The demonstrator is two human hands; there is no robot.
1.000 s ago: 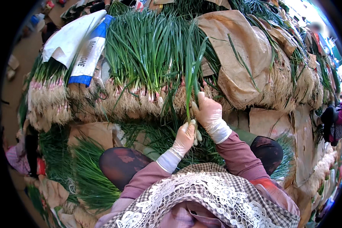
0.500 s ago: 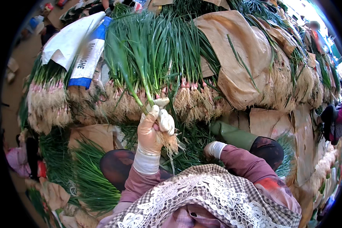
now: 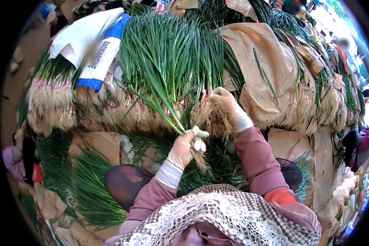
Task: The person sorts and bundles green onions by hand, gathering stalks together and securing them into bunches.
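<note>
My gloved left hand (image 3: 182, 151) is closed round the lower stems of a few green garlic plants (image 3: 173, 119). Their long leaves lean up and left, and pale roots hang below my fingers. Ahead and to the right, my gloved right hand (image 3: 228, 105) pinches at the pinkish stem base of green garlic in the row (image 3: 164, 57); its fingertips are partly hidden. That row lies with leaves pointing away from me and a fringe of tan roots (image 3: 209, 119) facing me.
Brown paper sheeting (image 3: 264, 69) covers the row's right part; a white and blue sack (image 3: 100, 61) lies at left. Loose green leaves (image 3: 96, 188) are heaped beside my left knee (image 3: 125, 184). Other people sit at far left (image 3: 18, 156) and far right (image 3: 356, 145).
My right hand has reached forward from near my right knee to the row's stems. My left hand, still holding its green garlic, has moved right and nearer to me.
</note>
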